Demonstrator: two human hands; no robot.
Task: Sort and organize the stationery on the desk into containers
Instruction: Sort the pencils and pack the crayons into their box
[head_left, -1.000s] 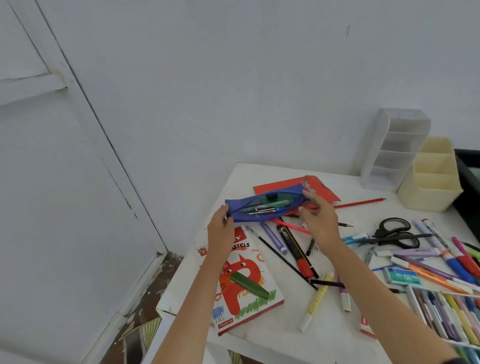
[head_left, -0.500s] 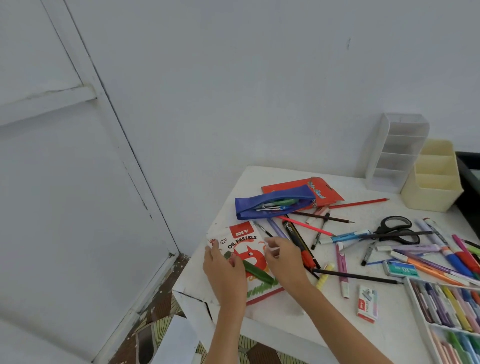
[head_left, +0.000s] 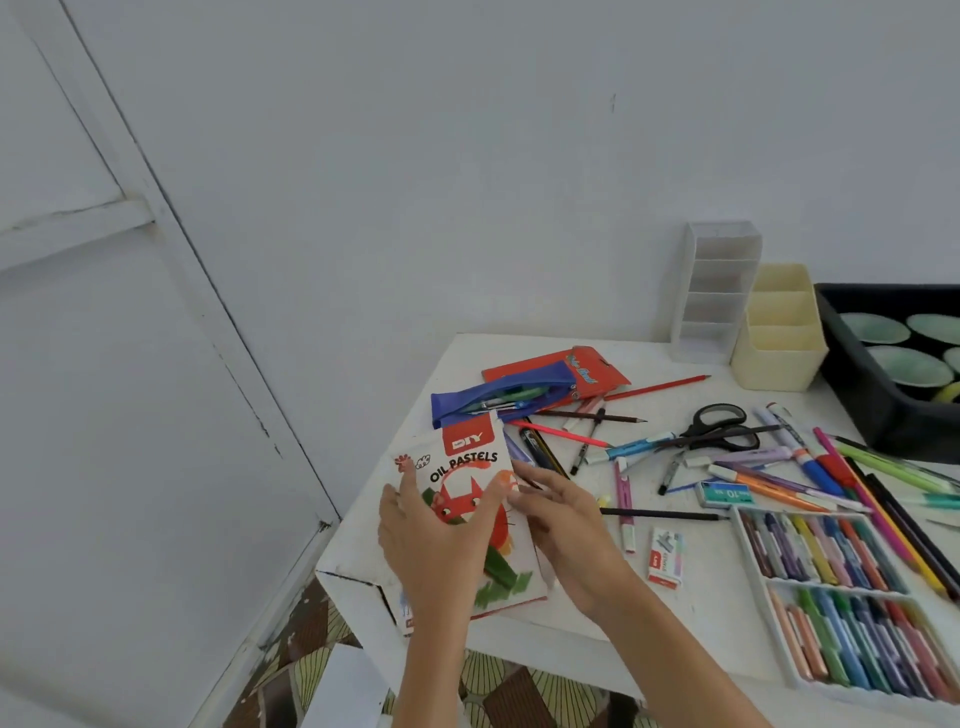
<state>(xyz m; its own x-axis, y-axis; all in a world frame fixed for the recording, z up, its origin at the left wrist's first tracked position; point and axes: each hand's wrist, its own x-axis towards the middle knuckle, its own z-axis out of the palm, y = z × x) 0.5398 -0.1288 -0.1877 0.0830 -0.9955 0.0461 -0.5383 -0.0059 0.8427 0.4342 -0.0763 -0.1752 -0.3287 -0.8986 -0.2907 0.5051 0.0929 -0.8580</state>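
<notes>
The oil pastels box, white with a red cat on it, is tilted up off the near left corner of the white table. My left hand spreads across its front and grips it. My right hand holds its right edge. Behind the box lies an open blue pencil pouch with pens inside, on a red packet. Loose pens, pencils and markers are scattered across the middle of the table, with black scissors among them.
An open tray of coloured pastels lies at the near right. A clear tiered organizer and a cream compartment holder stand by the wall. A black bin with bowls is at far right. A staples box lies mid-table.
Both hands let go of the blue pouch, which now lies on the table. They came back to the oil pastels box, took hold of it and tilted it up.
</notes>
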